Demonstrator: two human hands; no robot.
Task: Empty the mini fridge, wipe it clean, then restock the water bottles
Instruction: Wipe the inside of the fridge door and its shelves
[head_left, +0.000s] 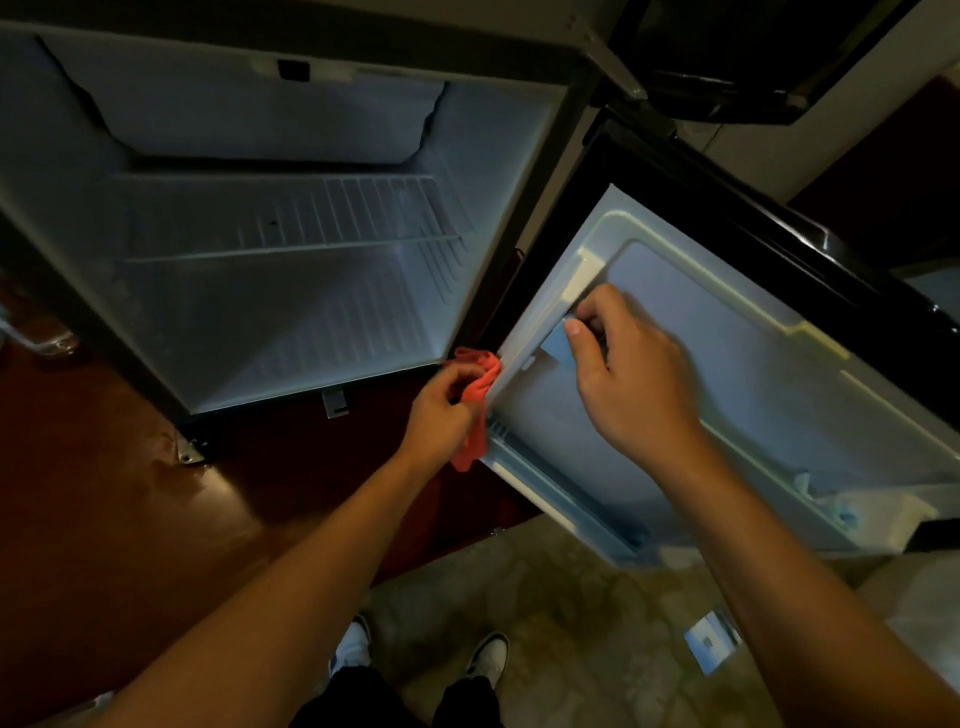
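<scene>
Two hands at open white fridge door (727, 374) | left hand (441, 410) gripped crumpled orange cloth (480, 389) | right hand (628, 374) pinched pale blue cloth (558, 345)

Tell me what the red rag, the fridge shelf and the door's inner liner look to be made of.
Red rag: soft woven or microfibre cloth, matte; it bunches and drapes limply from the left hand.
Fridge shelf: thin parallel rods, probably white-coated metal wire.
Door liner: moulded white plastic, smooth with a slight sheen and rounded raised ribs; the right hand holds a pale blue piece against it.
</scene>
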